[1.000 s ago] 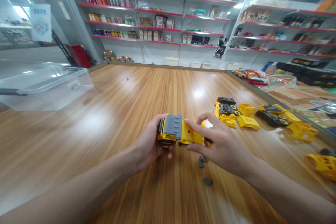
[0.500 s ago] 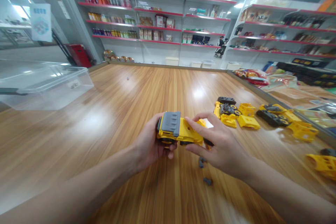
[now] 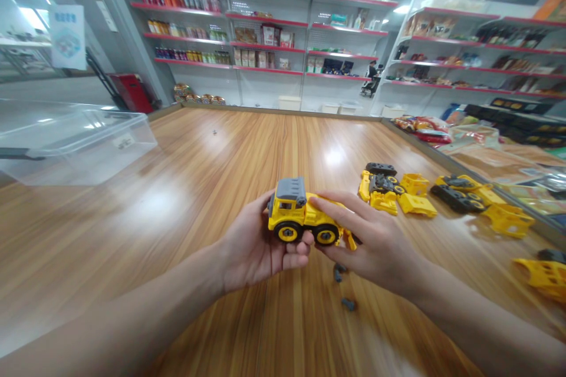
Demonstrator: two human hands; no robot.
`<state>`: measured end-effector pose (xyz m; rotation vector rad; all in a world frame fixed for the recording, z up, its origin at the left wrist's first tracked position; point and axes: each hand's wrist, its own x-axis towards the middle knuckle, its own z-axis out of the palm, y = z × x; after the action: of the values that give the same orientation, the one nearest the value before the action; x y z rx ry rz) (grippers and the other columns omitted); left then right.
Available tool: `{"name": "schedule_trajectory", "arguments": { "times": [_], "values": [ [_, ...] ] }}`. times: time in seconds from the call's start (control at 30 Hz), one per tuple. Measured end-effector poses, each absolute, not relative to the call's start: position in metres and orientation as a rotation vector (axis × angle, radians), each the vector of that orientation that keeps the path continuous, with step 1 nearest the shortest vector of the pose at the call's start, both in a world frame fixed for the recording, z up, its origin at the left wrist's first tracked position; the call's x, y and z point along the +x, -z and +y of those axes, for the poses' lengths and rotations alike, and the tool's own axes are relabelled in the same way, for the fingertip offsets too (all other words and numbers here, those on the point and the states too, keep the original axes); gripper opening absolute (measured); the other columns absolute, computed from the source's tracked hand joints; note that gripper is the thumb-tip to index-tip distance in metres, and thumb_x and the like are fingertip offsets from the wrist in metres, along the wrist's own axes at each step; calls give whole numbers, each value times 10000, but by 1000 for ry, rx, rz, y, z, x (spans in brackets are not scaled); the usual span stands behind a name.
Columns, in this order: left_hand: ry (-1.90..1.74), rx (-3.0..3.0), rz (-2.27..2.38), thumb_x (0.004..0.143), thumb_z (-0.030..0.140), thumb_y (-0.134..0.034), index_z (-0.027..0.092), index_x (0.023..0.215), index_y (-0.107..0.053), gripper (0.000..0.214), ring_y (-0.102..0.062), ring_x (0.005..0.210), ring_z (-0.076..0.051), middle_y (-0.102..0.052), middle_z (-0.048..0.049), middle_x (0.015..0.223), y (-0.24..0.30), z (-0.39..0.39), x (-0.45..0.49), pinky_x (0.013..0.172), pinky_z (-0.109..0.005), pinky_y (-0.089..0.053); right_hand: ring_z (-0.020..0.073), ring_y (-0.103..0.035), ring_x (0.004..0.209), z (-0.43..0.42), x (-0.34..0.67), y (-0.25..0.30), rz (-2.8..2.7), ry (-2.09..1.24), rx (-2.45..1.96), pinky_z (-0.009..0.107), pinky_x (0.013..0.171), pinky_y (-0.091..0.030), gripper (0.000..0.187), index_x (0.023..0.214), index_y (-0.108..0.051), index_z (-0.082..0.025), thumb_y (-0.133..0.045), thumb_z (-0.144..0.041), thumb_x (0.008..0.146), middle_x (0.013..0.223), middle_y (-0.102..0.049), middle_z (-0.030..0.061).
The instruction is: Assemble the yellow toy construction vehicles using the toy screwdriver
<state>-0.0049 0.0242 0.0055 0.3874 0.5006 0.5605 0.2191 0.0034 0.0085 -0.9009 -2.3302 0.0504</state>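
Note:
Between both hands, above the table, is a yellow toy truck (image 3: 289,209) with a grey roof and black tyres on yellow hubs. Its side and two wheels face me. My left hand (image 3: 252,241) cradles the cab end from beneath, fingers curled under the wheels. My right hand (image 3: 367,232) grips the rear end, its index finger lying along the top; the palm side and part of the truck's rear are hidden. Small dark grey pieces (image 3: 348,304) lie on the table just below the right hand.
On the wooden table (image 3: 212,188), yellow and black toy vehicle parts (image 3: 418,205) lie to the right, with more parts (image 3: 508,219) beyond. A clear plastic bin (image 3: 101,147) stands at the left. Packaged goods (image 3: 424,126) lie past the right edge; stocked shelves (image 3: 267,47) stand behind.
The truck has been rolled so its side and wheels now face me, where its top did before. Both hands still hold it in nearly the same place.

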Motion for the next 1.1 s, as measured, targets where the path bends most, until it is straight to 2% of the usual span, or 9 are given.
{"name": "schedule_trajectory", "arguments": {
  "times": [0.2,0.37,0.43,0.57,0.67,0.77,0.83,0.97,1.1],
  "values": [
    [-528,489,406,883,712,-290,87,1044,-642,735,-646,727,-226,-690,-170,887,-12,19,-4,648,-329,-501,237,-617,1124,4,216,-7,-2139,-100,-962,369,970,-505,580,1324,-543,-211,-686,-208,762,1279,-622,85],
    [-564,696,446,876,721,-299,146,821,-603,653,-596,700,-196,-662,-136,873,-8,18,-2,609,-297,-436,158,-651,697,0,211,-7,-1926,-432,-1201,256,640,-540,496,1261,-600,-201,-703,-307,788,864,-705,10],
    [-598,812,503,891,699,-307,160,757,-565,612,-563,652,-170,-637,-101,789,-1,19,0,577,-272,-418,130,-608,643,-1,210,-9,-1851,-678,-1226,218,564,-495,439,1235,-614,-205,-682,-333,820,800,-676,-14],
    [-756,979,721,865,686,-424,173,646,-498,562,-470,532,-125,-504,-20,587,7,22,2,480,-226,-372,119,-569,700,-1,207,-15,-1763,-984,-1135,209,610,-460,293,1124,-674,-191,-636,-321,864,824,-644,-6],
    [-850,1012,806,842,624,-543,157,751,-593,478,-516,578,-128,-573,-42,712,4,22,2,466,-216,-391,82,-476,558,-2,207,-15,-1702,-1172,-1092,198,506,-388,299,1087,-685,-168,-610,-380,890,723,-596,-14],
    [-854,989,776,855,571,-563,152,993,-670,454,-597,725,-175,-652,-110,945,0,19,3,513,-233,-448,44,-307,414,-2,208,-13,-1644,-1334,-1107,203,385,-245,365,1066,-681,-151,-593,-462,896,649,-551,-34],
    [-841,965,751,869,552,-555,141,1080,-675,477,-611,784,-194,-667,-145,1026,0,18,3,555,-250,-477,38,-275,398,-1,209,-12,-1637,-1376,-1102,207,376,-218,376,1031,-687,-145,-602,-482,888,628,-536,-40],
    [-845,966,743,884,487,-577,156,1151,-667,434,-641,887,-223,-683,-156,1114,4,16,5,644,-287,-516,72,-424,496,1,209,-13,-1740,-1283,-1135,209,462,-323,355,969,-715,-164,-581,-485,902,664,-590,-19],
    [-922,875,765,876,410,-626,156,1160,-659,383,-658,1010,-257,-689,-154,1159,4,16,7,804,-348,-542,135,-575,666,3,209,-15,-1927,-925,-1316,245,582,-416,359,1008,-740,-211,-607,-515,873,813,-693,9]
  ]
}}
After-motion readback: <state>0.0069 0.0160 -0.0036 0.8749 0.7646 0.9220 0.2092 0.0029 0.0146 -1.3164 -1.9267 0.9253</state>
